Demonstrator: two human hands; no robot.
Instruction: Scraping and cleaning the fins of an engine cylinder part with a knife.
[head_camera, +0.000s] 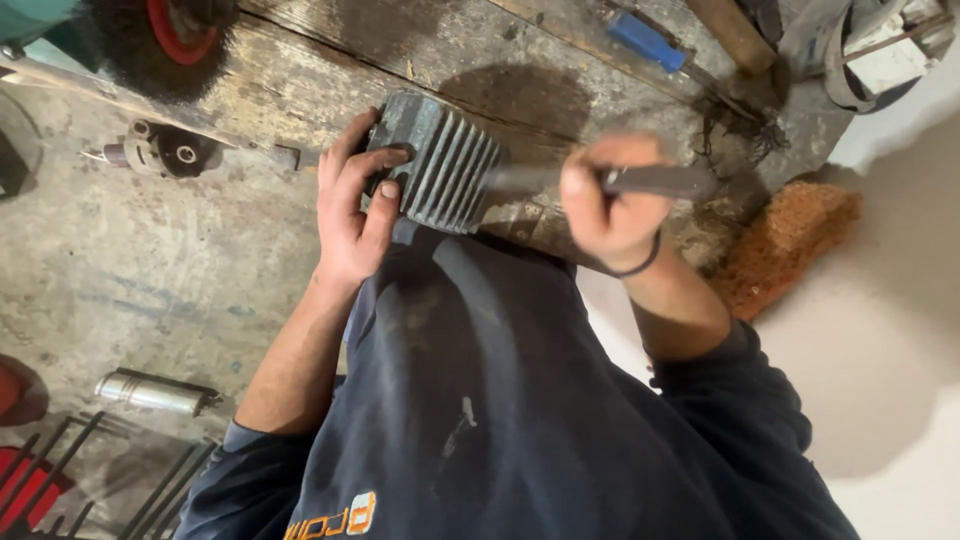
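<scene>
Grey metal, ribbed with fins, makes up the block (440, 160) that sits on the near edge of the worn wooden bench (300, 90), pressed against the person's dark sweatshirt. The left hand (352, 205) is wrapped around the block's left end, fingers curled over its top and thumb along the side. The right hand (610, 195) is closed in a fist around a dark metal rod (600, 181), blurred, whose left end touches the fins. A black band circles that wrist. On the bench far right lie a blue-handled tool (645, 40) and a wooden handle (735, 35). An orange rag (785, 245) hangs off the bench's right end. On the concrete floor at left lies a silver cylinder (155, 392).
</scene>
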